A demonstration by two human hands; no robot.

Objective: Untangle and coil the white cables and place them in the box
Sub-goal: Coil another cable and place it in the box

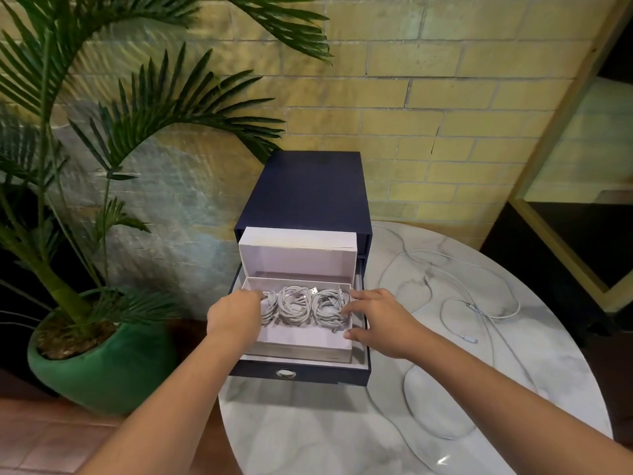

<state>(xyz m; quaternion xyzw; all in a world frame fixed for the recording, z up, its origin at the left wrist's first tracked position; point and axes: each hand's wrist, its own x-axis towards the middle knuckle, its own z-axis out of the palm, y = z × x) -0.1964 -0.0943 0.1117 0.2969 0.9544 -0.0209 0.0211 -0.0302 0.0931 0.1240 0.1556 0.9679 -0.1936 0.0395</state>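
A white box (pixel 301 341) with its lid raised sits in the open drawer (pixel 298 373) of a dark blue cabinet (pixel 308 190). Three coiled white cables (pixel 294 303) lie side by side in the box. My left hand (pixel 234 313) reaches over the box's left edge, fingers curled down at the left coil. My right hand (pixel 373 320) rests with spread fingers on the right coil and the box's right wall. Loose white cables (pixel 476 303) lie uncoiled on the marble table to the right.
The round marble table (pixel 428 406) carries the cabinet at its back left. A green pot (pixel 102 365) with a palm stands on the floor to the left. A yellow brick wall is behind, and a wooden frame (pixel 555 234) stands at right.
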